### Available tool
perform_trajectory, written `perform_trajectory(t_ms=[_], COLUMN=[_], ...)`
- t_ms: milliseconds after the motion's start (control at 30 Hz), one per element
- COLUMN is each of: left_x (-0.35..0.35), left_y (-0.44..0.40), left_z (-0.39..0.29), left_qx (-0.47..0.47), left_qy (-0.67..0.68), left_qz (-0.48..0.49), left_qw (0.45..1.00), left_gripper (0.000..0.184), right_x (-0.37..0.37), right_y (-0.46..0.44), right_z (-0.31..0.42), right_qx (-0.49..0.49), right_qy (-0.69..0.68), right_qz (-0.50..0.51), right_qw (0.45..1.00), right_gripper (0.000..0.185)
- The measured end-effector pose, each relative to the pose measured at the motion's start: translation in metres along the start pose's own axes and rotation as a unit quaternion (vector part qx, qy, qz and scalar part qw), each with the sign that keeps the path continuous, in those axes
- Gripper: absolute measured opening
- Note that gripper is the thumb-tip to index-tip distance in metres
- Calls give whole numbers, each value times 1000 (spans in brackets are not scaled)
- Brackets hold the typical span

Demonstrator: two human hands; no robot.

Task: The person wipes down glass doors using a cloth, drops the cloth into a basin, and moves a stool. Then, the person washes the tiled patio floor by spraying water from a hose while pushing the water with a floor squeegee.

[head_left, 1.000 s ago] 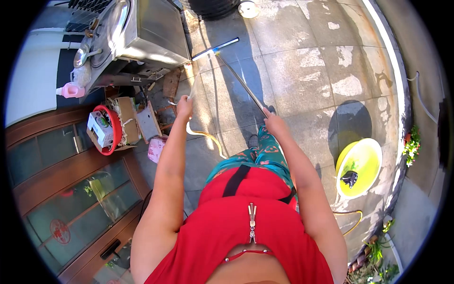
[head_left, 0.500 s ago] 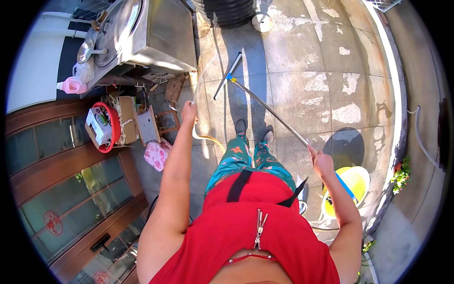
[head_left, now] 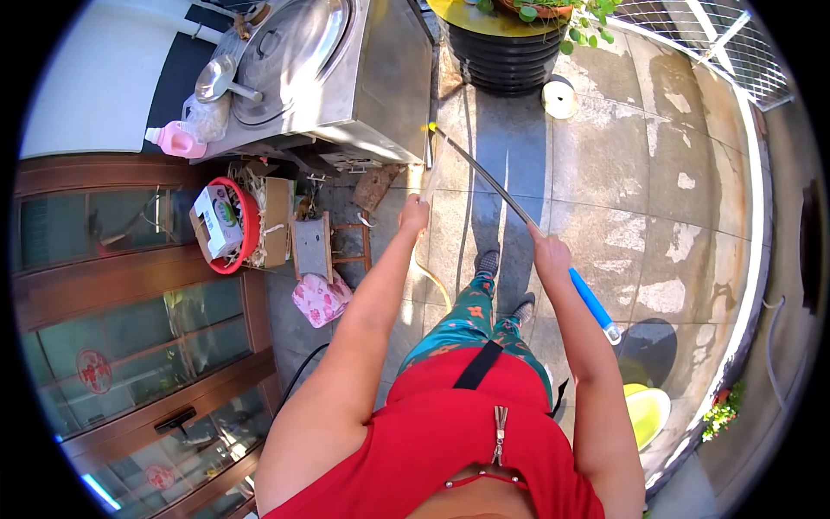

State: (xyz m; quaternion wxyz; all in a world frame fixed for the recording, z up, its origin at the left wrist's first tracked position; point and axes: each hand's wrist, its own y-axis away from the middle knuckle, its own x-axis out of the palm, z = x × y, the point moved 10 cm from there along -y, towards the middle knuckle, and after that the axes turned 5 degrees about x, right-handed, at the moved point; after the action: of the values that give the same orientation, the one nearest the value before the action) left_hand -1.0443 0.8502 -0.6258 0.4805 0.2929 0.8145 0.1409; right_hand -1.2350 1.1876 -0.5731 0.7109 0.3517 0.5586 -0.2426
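My left hand (head_left: 415, 214) is closed around the end of a pale, yellowish hose (head_left: 428, 270), which trails down toward my feet. A faint clear streak, perhaps water, runs up from that hand. My right hand (head_left: 551, 257) grips the metal pole of a floor squeegee (head_left: 490, 179), whose blue handle end (head_left: 591, 298) sticks out behind the wrist. At its far end the yellow joint is beside the metal stove's lower corner; the blade there is hardly visible.
A stainless steel stove (head_left: 389, 86) stands at the upper left, beside a black ribbed barrel (head_left: 506, 65). On the left are a red basin (head_left: 251, 227), a small wooden stool (head_left: 312, 246) and a pink floral cushion (head_left: 320, 300). A yellow-green tub (head_left: 648, 413) is at the lower right.
The squeegee head has swung left to the stove's side, and its handle end has come away from above the tub. The view has shifted, showing more of the barrel and a plant.
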Motion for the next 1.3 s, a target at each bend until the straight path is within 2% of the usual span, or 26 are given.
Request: perform_trajectory(t_ms=[100,200,333,433,633,800,933,1000,1100,1200,1300], left_x=[-16,-10,-1,8,20,20,31,41,73,80,91], left_y=[17,2,-18,-31,-30,-21,-23,-24,-54,-31,-26], left_z=[-50,-55,-47,-45,-53,-64,-70,-72,-59,-83,-104], left_qx=[4,-4,1,3,-1,-1,20,21,141,131,147], left_qy=[57,17,45,43,77,33,29,-4,-102,-116,-127], left_qz=[33,43,41,41,71,77,108,121,110,130,139], left_qw=[998,999,998,998,994,996,993,992,979,976,971], left_gripper=[27,25,26,27,16,17,20,21,23,32,31], right_x=[2,-2,-21,-56,-73,-40,-30,-33,-41,-62,-63], right_y=[-26,-14,35,72,54,-12,-10,13,93,185,270], right_z=[-15,-44,-93,-109,-83,-25,-28,-53,-106,-148,-184], right_qx=[28,36,73,60,6,54,80,104,147,224,304], right_qy=[-13,24,42,70,24,-7,-37,-42,-31,-12,4], right_qz=[-1,24,86,82,32,53,70,100,152,231,250], right_qw=[1000,999,993,992,999,997,994,989,977,947,919], right_gripper=[56,61,63,64,64,52,50,51,52,53,54])
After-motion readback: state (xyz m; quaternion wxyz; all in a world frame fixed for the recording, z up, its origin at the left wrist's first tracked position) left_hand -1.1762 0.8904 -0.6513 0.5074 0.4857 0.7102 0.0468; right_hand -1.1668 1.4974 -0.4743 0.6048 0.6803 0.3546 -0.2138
